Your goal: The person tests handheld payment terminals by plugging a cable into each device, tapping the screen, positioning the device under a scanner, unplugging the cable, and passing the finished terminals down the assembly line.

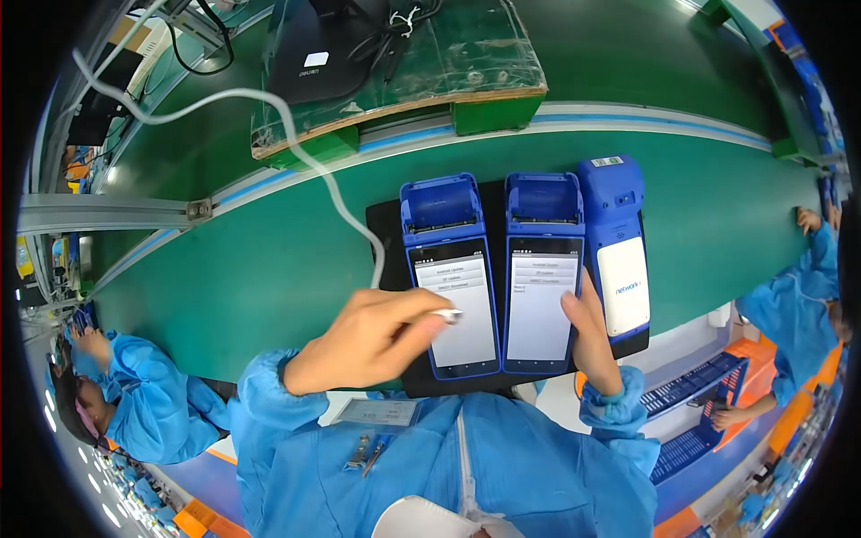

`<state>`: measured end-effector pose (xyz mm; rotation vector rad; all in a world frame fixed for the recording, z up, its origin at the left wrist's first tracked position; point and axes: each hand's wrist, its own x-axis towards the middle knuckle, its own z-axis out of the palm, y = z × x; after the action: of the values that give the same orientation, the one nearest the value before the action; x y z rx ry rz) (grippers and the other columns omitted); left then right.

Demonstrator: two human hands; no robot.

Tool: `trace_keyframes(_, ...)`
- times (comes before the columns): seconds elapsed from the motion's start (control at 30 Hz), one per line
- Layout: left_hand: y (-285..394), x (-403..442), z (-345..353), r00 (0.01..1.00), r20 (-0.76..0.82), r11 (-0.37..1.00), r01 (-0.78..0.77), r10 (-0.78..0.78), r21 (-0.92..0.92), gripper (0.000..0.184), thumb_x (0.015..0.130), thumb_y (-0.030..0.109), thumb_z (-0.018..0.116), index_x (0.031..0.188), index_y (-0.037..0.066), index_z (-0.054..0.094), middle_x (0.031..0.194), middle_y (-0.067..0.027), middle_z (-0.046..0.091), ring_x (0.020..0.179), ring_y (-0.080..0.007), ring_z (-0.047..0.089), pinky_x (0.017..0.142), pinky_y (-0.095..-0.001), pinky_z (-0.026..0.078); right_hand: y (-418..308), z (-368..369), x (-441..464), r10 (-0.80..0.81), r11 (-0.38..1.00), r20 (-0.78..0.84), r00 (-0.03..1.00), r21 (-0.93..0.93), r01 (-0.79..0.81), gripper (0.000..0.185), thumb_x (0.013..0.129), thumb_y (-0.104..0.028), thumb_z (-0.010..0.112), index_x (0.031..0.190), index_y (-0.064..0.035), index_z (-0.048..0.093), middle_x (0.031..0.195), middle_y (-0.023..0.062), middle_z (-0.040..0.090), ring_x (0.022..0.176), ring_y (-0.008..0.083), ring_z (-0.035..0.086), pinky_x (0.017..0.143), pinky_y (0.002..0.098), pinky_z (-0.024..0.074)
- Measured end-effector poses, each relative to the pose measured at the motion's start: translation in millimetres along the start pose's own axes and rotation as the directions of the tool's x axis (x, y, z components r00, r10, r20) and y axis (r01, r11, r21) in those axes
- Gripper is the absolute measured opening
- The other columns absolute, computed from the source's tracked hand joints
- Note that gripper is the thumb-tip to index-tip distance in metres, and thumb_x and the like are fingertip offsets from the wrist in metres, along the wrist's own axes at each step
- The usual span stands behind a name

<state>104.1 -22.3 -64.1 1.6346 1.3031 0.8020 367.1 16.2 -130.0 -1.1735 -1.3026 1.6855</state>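
Note:
My left hand (363,339) pinches the metal-tipped plug (450,315) of a cable, over the left payment terminal (457,309). The cable (334,193) is pale grey and loops down from the upper left to this hand. My right hand (594,339) is closed around the right edge of the middle payment terminal (538,314), thumb at its screen, other fingers mostly hidden. Both terminals are blue, with lit menu screens and printer bays at the top. Beside them a third payment terminal (625,285) lies face down, its white back lettered "network".
A black mat (386,235) lies beneath the terminals on the green bench (296,309). Behind them stands a raised green platform (484,67) with a black device base (327,63). A metal frame bar (108,213) crosses at left. People in blue sit at both sides.

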Motion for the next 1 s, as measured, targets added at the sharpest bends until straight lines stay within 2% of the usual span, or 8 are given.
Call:
trace_keyframes(0.1, 6, 16, 10, 0.989, 0.132, 0.998, -0.067, 0.066, 0.002, 0.014, 0.089, 0.009, 0.057, 0.097, -0.001, 0.063, 0.065, -0.0141, 0.062, 0.053, -0.0249, 0.060, 0.050, -0.0307, 0.045, 7, 2, 7, 0.118, 0.971, 0.016, 0.993, 0.207, -0.119, 0.060, 0.095, -0.041, 0.035, 0.137, 0.0020, 0.032, 0.125, 0.0144, 0.051, 0.112, 0.0206, 0.052, 0.096, 0.0315, 0.0393)
trace_keyframes(0.23, 8, 24, 25, 0.982, 0.152, 0.992, -0.106, 0.116, -0.069, 0.016, 0.089, 0.011, 0.057, 0.099, -0.001, 0.063, 0.065, -0.0168, 0.061, 0.053, -0.0275, 0.060, 0.050, -0.0322, 0.046, -4, 16, -2, 0.117, 0.914, -0.049, 0.992, 0.397, -0.088, 0.062, 0.097, -0.043, 0.020, 0.139, 0.0013, 0.032, 0.124, 0.0113, 0.053, 0.108, 0.0207, 0.053, 0.094, 0.0324, 0.0407)
trace_keyframes(0.47, 6, 6, 17, 0.965, 0.146, 0.971, -0.200, 0.219, -0.132, 0.016, 0.085, 0.007, 0.064, 0.097, -0.003, 0.064, 0.068, -0.0173, 0.064, 0.047, -0.0251, 0.058, 0.044, -0.0308, 0.045, -19, 35, -6, -0.012, 0.796, 0.033, 0.999, 0.605, -0.010, 0.080, 0.091, -0.059, 0.020, 0.139, 0.0048, 0.028, 0.120, 0.0139, 0.053, 0.101, 0.0215, 0.054, 0.088, 0.0322, 0.0432)
trace_keyframes(0.6, 7, -4, 7, 0.965, 0.123, 0.971, -0.219, 0.230, -0.096, 0.013, 0.085, 0.007, 0.063, 0.093, -0.003, 0.064, 0.064, -0.0161, 0.062, 0.045, -0.0249, 0.056, 0.042, -0.0319, 0.044, -12, 38, -9, -0.032, 0.842, -0.022, 0.999, 0.538, 0.039, 0.083, 0.090, -0.060, 0.025, 0.141, 0.0047, 0.023, 0.127, 0.0155, 0.049, 0.108, 0.0249, 0.052, 0.091, 0.0354, 0.0428)
trace_keyframes(0.7, 4, -7, -2, 0.965, 0.147, 0.973, -0.226, 0.219, 0.037, 0.010, 0.085, 0.007, 0.061, 0.088, -0.002, 0.063, 0.061, -0.0148, 0.060, 0.045, -0.0264, 0.055, 0.041, -0.0333, 0.043, -20, 47, -19, -0.193, 0.953, -0.084, 0.978, 0.221, 0.207, 0.094, 0.086, -0.062, 0.039, 0.146, 0.0040, 0.009, 0.142, 0.0182, 0.033, 0.126, 0.0308, 0.040, 0.104, 0.0411, 0.0329)
trace_keyframes(0.8, -6, -9, -1, 0.952, 0.076, 0.952, -0.301, 0.296, 0.065, 0.009, 0.086, 0.008, 0.061, 0.086, -0.001, 0.062, 0.060, -0.0142, 0.058, 0.045, -0.0284, 0.054, 0.041, -0.0350, 0.043, -21, 51, -23, -0.389, 0.902, -0.087, 0.917, 0.163, 0.399, 0.098, 0.084, -0.063, 0.042, 0.146, 0.0040, 0.006, 0.142, 0.0188, 0.032, 0.127, 0.0307, 0.039, 0.106, 0.0412, 0.0305)
trace_keyframes(0.83, -8, -9, -2, 0.920, -0.010, 0.920, -0.392, 0.392, 0.015, 0.009, 0.086, 0.008, 0.060, 0.085, -0.001, 0.061, 0.060, -0.0142, 0.058, 0.045, -0.0294, 0.054, 0.041, -0.0357, 0.043, -37, 62, -16, -0.373, 0.923, -0.027, 0.928, 0.096, 0.373, 0.101, 0.083, -0.065, 0.043, 0.146, 0.0041, 0.005, 0.143, 0.0190, 0.031, 0.128, 0.0310, 0.037, 0.106, 0.0415, 0.0301)
trace_keyframes(1.0, -8, -12, -22, 0.930, 0.025, 0.929, -0.367, 0.367, 0.042, 0.017, 0.088, 0.010, 0.057, 0.074, -0.001, 0.054, 0.055, -0.0170, 0.055, 0.048, -0.0351, 0.055, 0.042, -0.0417, 0.041, -32, 76, -10, -0.375, 0.921, -0.048, 0.926, 0.099, 0.378, 0.098, 0.084, -0.065, 0.040, 0.145, 0.0042, 0.009, 0.143, 0.0182, 0.031, 0.128, 0.0303, 0.038, 0.106, 0.0407, 0.0299)
